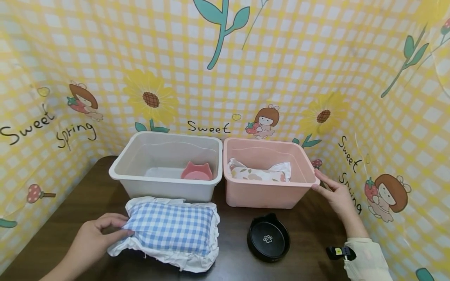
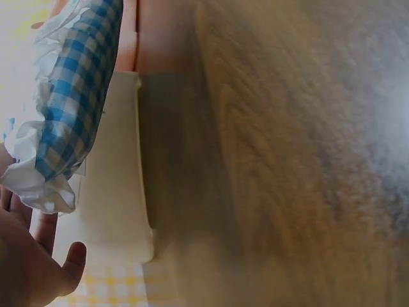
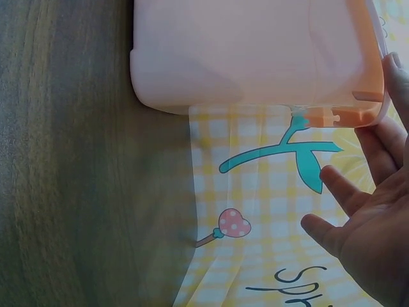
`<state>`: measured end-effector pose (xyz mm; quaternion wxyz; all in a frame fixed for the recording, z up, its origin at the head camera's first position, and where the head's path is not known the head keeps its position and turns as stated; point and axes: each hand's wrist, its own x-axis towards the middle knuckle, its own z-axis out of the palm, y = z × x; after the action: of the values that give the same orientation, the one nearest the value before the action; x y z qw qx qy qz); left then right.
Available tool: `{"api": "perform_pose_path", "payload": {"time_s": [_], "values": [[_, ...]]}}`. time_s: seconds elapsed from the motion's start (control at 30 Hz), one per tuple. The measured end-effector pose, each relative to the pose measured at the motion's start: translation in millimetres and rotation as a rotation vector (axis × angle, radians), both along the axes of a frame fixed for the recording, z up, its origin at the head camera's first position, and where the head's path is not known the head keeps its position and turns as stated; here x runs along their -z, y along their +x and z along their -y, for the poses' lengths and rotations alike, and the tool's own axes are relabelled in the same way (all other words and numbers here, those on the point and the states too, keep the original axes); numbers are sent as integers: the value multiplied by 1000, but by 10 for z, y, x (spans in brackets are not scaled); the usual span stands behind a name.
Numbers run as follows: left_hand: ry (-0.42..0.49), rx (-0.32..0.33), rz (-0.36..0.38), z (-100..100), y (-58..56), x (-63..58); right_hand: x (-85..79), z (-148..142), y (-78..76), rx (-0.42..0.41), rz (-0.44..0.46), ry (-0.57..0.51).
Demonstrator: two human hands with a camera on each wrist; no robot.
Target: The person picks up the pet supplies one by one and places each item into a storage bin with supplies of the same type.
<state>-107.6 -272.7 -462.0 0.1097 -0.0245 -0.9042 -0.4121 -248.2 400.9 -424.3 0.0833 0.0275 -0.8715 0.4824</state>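
Note:
My left hand (image 1: 93,236) pinches the left end of a small blue-and-white checked pillow (image 1: 172,226) with a white ruffled edge. In the left wrist view the same pillow (image 2: 77,83) shows edge-on, and some of my fingers hang free beside its ruffle. At the right, my right hand (image 1: 337,195) grips the front right corner of a pink plastic bin (image 1: 263,195) between thumb and finger. Its other fingers are spread apart in the right wrist view. Inside that bin lies a small floral pillow (image 1: 258,174) with a white ruffle.
A pale grey bin (image 1: 168,189) stands left of the pink one, holding a pink cat-eared bowl (image 1: 197,171). A black cat-eared bowl (image 1: 268,238) with a paw print sits before the pink bin. Yellow checked cloth (image 1: 197,58) encloses the dark wooden table (image 1: 233,249).

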Motion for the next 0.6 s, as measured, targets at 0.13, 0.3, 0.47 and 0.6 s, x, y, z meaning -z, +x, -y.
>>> {"api": "perform_pose_path", "payload": {"time_s": [0.13,0.3,0.47,0.6], "values": [[29,17,-37,1,29,-57,-2,1,7,-9,3,-7],[32,36,-77,-10,77,-146,-14,0,9,-8,15,3],[43,48,-115,-41,101,-248,-20,-3,8,-3,19,12],[48,51,-164,-80,97,-335,-29,-1,14,0,17,18]]}}
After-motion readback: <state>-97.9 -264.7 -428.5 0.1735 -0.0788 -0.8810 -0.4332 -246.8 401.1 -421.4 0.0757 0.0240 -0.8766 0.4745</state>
